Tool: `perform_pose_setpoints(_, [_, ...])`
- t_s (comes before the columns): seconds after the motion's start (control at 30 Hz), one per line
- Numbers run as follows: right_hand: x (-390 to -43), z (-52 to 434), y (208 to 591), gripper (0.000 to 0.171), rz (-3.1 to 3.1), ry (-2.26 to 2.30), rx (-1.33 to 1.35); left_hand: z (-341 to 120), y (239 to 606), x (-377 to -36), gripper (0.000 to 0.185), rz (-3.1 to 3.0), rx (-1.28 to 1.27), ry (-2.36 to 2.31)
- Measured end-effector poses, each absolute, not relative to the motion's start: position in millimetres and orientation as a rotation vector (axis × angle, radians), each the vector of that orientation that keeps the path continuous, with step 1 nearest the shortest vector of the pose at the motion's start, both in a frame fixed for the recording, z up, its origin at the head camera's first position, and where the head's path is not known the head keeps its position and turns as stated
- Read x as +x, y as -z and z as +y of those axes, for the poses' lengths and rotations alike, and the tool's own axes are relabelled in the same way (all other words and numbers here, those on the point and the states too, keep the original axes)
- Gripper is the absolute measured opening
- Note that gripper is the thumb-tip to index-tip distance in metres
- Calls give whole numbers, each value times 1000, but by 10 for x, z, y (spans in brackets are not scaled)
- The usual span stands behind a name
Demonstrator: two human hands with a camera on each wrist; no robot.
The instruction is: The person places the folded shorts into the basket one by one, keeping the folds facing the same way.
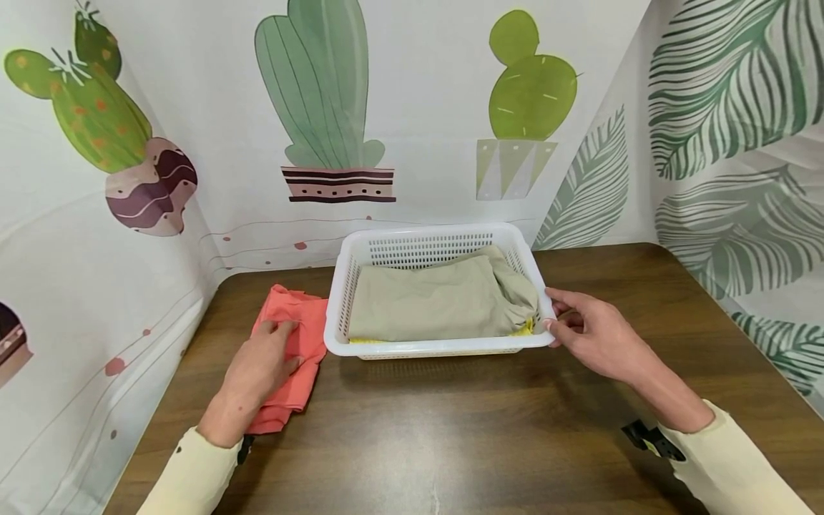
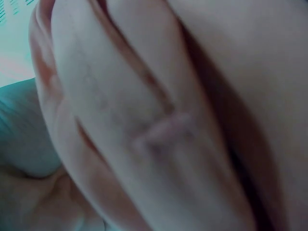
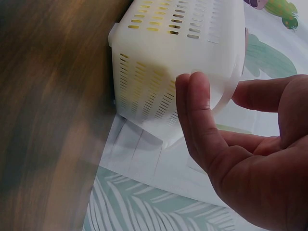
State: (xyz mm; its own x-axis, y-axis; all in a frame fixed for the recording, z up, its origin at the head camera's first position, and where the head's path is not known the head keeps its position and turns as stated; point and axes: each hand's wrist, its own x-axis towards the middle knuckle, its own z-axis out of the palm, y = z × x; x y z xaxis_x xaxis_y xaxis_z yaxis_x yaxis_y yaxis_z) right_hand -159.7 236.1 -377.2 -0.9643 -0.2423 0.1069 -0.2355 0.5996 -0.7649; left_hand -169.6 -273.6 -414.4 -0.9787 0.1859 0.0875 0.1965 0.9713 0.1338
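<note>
A white plastic basket (image 1: 440,348) with slotted walls stands at the back of the table, seen from its end in the right wrist view. Inside lies a folded khaki cloth garment (image 1: 425,302), with yellow fabric (image 1: 524,327) peeking out below it. My right hand (image 1: 599,336) pinches the basket's right rim, thumb on the rim and fingers against the outer wall. To the basket's left lies a folded coral-red cloth (image 1: 311,329). My left hand (image 1: 257,361) rests on this cloth, fingers loosely bent and thumb apart. The left wrist view is blurred and filled by fingers.
The brown wooden table (image 1: 412,436) extends in front of the basket and to both sides. A white wall hanging (image 1: 431,107) printed with cacti and leaves rises directly behind the table's back edge. Dark wrist straps show at both cream sleeves (image 1: 727,454).
</note>
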Motion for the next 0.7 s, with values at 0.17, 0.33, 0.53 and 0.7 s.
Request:
perform_pose_setpoints(0.17, [-1597, 2354, 3767, 54, 2799, 1347, -431, -2732, 4146, -1675, 67, -3037, -291, 214])
perform_pose_setpoints(0.33, [-1592, 2360, 3768, 54, 2806, 1338, -426, -2728, 4148, -1648, 68, -3034, -281, 192])
perform_pose_setpoints(0.53, [-1595, 2361, 3775, 54, 2808, 1335, -428, -2701, 4143, -1613, 70, -3050, -250, 180])
perform_pose_setpoints(0.7, [-1598, 2360, 3771, 54, 2805, 1343, -429, -2685, 4137, -1587, 70, -3037, -242, 167])
